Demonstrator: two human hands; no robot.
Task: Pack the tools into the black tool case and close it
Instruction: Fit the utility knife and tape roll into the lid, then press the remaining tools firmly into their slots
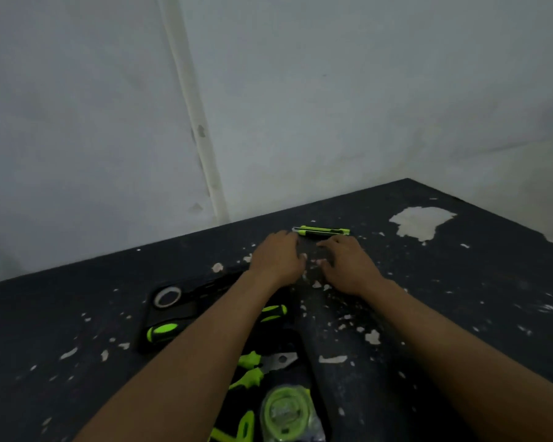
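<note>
The black tool case [173, 314] lies open on the dark table, under my left forearm. In it are a roll of tape [167, 297], green-handled screwdrivers [162, 332], green-handled pliers [262, 365] and a round green tape measure [284, 409]. A green and black utility knife [321, 231] lies on the table beyond the case, near the far edge. My left hand [278, 258] and my right hand [348, 264] are stretched out side by side just short of the knife. Their fingers are loosely curled over the tabletop and I see nothing held in them.
The dark table [460, 282] is speckled with pale paint flakes, with a large pale patch [422, 221] at the far right. A grey wall with a vertical white strip [198, 138] rises right behind the table's far edge.
</note>
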